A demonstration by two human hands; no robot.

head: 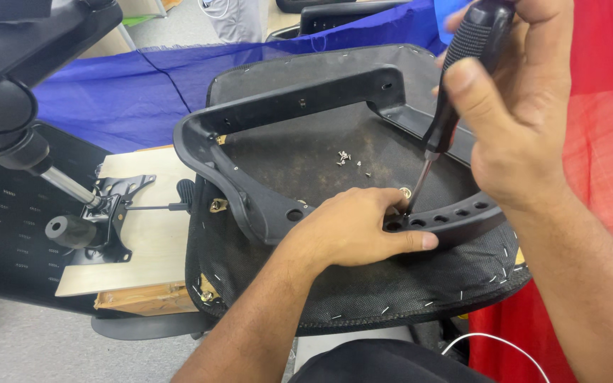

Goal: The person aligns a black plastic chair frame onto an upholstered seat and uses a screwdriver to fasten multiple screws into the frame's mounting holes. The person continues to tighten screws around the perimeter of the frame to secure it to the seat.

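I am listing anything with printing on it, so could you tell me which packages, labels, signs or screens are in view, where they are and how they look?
None in view: no package, label, sign or screen shows.
What shows instead: the black chair seat upside down, the black screwdriver in the right hand, the left hand on the black armrest bracket, and blue cloth behind.

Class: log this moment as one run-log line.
right hand: holds screwdriver, tip in armrest bracket hole | left hand: steadies bracket | loose screws on seat underside

Loose screws (pixel 345 159) lie on the upturned seat (pixel 391 291), tilt mechanism (pixel 104 213) to its left
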